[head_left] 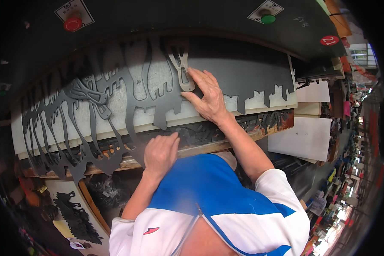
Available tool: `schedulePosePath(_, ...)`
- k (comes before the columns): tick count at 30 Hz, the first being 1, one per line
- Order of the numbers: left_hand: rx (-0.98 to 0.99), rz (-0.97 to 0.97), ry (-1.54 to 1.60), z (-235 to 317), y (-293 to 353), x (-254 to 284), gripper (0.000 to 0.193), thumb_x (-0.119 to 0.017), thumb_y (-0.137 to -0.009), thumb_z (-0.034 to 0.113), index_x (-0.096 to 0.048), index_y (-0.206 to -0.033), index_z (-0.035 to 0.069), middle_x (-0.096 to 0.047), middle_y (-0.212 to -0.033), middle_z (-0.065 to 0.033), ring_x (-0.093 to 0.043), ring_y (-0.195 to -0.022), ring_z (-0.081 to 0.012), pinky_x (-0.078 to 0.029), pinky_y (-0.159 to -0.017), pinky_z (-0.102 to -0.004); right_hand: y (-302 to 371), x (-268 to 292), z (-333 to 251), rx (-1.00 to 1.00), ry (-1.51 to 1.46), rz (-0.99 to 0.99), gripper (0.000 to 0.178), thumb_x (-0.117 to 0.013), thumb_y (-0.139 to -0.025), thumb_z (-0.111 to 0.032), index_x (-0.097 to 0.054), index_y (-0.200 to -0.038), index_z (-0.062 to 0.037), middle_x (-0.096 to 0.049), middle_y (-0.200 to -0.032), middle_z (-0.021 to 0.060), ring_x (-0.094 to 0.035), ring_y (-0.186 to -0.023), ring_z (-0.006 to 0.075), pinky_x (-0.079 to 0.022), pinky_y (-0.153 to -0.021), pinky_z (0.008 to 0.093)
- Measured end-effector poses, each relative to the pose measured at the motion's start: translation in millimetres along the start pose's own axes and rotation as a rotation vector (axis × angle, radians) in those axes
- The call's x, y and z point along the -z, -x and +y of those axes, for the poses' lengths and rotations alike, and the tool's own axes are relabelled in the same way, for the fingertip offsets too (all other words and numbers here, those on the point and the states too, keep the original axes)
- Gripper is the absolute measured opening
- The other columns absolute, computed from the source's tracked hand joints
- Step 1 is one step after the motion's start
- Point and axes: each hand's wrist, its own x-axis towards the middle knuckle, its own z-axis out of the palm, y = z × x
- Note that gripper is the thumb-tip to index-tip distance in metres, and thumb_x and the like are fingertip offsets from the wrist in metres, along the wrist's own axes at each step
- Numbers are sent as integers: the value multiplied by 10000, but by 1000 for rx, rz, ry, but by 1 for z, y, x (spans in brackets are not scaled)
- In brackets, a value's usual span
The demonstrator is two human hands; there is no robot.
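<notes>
My right hand [208, 94] grips the rounded near end of a metal cutting die [184, 77], with fingers along its right side and the thumb at its near edge. The die lies at the border between the uncut dark grey sheet [243, 64] and its cut-out part. My left hand [158, 154] is by the front edge of the work board, fingers curled together, with nothing visible in it. To its left, the dark scrap web [131, 106] spreads over the pale board [115, 128] and droops over the front edge. Several cut, slotted handle-shaped pieces [89, 94] lie in a pile on the web.
Overhead, the dark machine beam carries a red button [73, 24] and a green button [268, 18]. Dark offcuts [196, 134] fill a trough along the wooden front ledge. White sheets [301, 138] lie at right; more cut dark pieces [77, 217] sit at lower left.
</notes>
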Motion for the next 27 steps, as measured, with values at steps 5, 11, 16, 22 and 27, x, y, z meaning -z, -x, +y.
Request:
schedulePosePath(5, 55, 30, -56, -18, -11, -20, 214, -814, -891, 23, -726, -1086, 28, -698, -801, -88, -656, -698, -273, -492, -630, -392, -9, -8, 11, -5, 34, 15, 719, -881, -856, -241, -615, -1482, -8, -697, -1409, 207, -655, -1318, 366, -415, -1209, 543)
schedulePosePath(11, -86, 138, -129, -35, -15, -12, 163, -796, -909, 21, -738, -1062, 27, -682, -776, -113, -651, -687, -304, -507, -632, -419, -23, -27, 15, -93, -45, -117, 708, -861, -881, -233, -593, -1496, -6, -713, -1382, 186, -671, -1289, 348, -465, -1173, 483)
schedulePosePath(16, 3, 127, -122, -64, -29, -18, 102, -750, -964, 58, -738, -1062, 32, -700, -830, -144, -670, -741, -356, -530, -684, -456, -58, 36, 26, -242, -360, 541, 139, -752, -1007, -128, -714, -1071, -11, -724, -904, 59, -690, -818, 157, -573, -752, 305)
schedulePosePath(22, 50, 163, -154, -92, -62, -22, 99, -748, -956, 81, -779, -1017, 8, -780, -944, -182, -754, -862, -372, -597, -778, -444, -95, 103, 72, 25, 2, 470, 131, -722, -1023, -127, -703, -1018, 2, -686, -836, 90, -626, -731, 177, -525, -706, 318)
schedulePosePath(27, 125, 235, -41, -83, -87, -25, 149, -741, -1007, 131, -792, -1074, 8, -793, -967, -193, -786, -856, -327, -611, -764, -400, -3, 63, 72, -335, -162, 368, 146, -703, -1035, -126, -721, -1015, 17, -696, -810, 45, -614, -767, 83, -525, -711, 282)
